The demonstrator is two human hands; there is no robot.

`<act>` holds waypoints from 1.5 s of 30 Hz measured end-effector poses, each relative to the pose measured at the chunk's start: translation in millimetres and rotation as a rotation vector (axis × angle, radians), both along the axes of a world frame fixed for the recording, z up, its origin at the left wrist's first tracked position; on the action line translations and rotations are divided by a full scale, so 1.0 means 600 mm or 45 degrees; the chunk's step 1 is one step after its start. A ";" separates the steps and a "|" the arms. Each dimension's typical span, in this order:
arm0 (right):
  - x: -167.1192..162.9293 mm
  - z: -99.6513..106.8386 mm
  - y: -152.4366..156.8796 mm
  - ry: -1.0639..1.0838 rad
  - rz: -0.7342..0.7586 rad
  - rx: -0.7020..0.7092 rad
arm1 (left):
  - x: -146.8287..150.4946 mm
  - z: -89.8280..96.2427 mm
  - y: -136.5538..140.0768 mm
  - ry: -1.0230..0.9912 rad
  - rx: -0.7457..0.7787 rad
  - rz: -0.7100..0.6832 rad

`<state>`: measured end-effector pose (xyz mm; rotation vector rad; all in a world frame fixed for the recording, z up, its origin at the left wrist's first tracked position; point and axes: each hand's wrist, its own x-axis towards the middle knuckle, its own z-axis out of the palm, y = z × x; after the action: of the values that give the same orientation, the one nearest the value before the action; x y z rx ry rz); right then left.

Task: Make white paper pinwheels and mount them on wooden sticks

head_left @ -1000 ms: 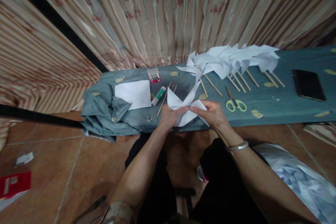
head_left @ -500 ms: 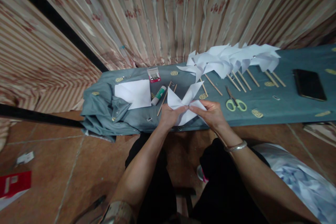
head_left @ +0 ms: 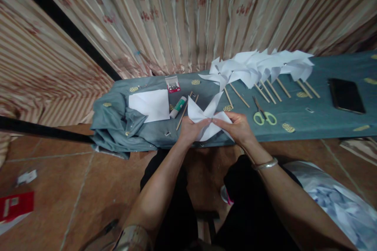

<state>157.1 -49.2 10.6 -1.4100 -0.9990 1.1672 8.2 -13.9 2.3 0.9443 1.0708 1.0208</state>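
Between my hands is a white paper pinwheel (head_left: 208, 114), held above the front edge of the cloth-covered table. My left hand (head_left: 191, 128) is closed on its left side, the thumb pressed near the centre. From the right, my right hand (head_left: 238, 126) grips it with thumb and fingers, its thumb also at the middle. The fingers under the paper are hidden. Two thin wooden sticks (head_left: 183, 114) lie just beyond my left hand, beside a green-and-white glue stick (head_left: 178, 107). Scissors with light green handles (head_left: 265, 117) rest to the right of my right hand.
Finished pinwheels on sticks (head_left: 256, 68) lie in an overlapping row at the back. White paper sheets (head_left: 151, 106) and a small open red box of metal pins (head_left: 172, 85) are at left. A black phone (head_left: 346, 95) lies at right. A bag of paper pieces (head_left: 338, 204) stands on the floor.
The pinwheel's upper blade has shifted slightly to the left and stands a little differently. Both hands keep their hold in nearly the same place.
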 end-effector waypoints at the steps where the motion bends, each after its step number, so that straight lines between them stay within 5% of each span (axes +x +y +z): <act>1: 0.001 0.001 0.000 -0.013 0.018 -0.007 | 0.000 0.001 0.000 -0.010 -0.005 -0.006; 45: -0.021 -0.001 -0.008 -0.049 0.109 0.002 | -0.030 -0.003 -0.008 0.023 0.130 -0.041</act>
<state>144.7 -53.9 10.3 -1.4052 -1.0962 1.2051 -9.9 -18.4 0.5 1.0523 1.0232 1.0502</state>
